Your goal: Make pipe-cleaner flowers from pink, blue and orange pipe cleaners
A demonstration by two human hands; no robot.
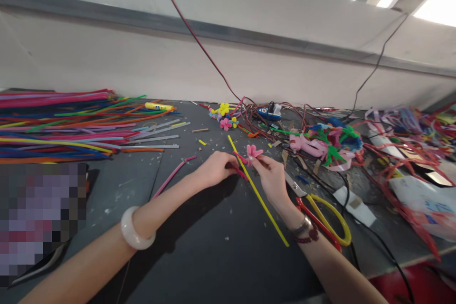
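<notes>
Between the fingers of my right hand (272, 178) is a pink pipe-cleaner flower (253, 152), its petals facing up. My left hand (216, 169) is closed on a red pipe cleaner (243, 173) that runs toward the flower; whether the two are joined is hard to make out. A straight yellow pipe cleaner (261, 197) lies slantwise on the dark table between my hands. Left of my left hand rests a bent pink pipe cleaner (170, 178). Scissors (329, 216) with yellow and red handles lie beside my right wrist.
Bundles of coloured pipe cleaners (64, 128) cover the left, near a yellow tube (159, 107). Small finished flowers (224, 116) sit at the back. A glue gun (270, 111), tangled cables, a pink and green pipe-cleaner piece (333, 145) and a plastic bag (423, 199) crowd the right.
</notes>
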